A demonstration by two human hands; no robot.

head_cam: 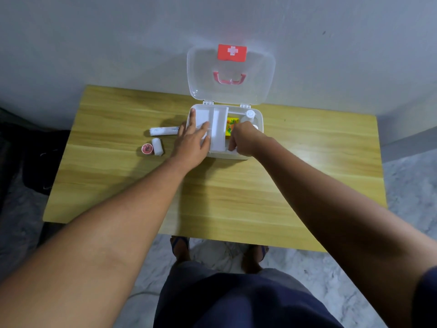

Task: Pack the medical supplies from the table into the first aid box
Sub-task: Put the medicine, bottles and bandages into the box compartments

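Note:
The white first aid box (259, 121) stands open on the wooden table, its clear lid (231, 74) leaning back against the wall. A white divided tray (218, 129) sits in the box's left half. My left hand (192, 140) lies flat on that tray with fingers spread. My right hand (243, 138) is curled at the tray's right front edge, touching it. A yellow packet (231, 125) and a white bottle (250, 114) lie in the box's right half. Left of the box lie a long bandage roll (163, 131), a short bandage roll (157, 146) and a red tape roll (146, 148).
The wooden table (212, 197) stands against a grey wall. A dark bag (37, 166) sits on the floor at the left. My feet show below the table's near edge.

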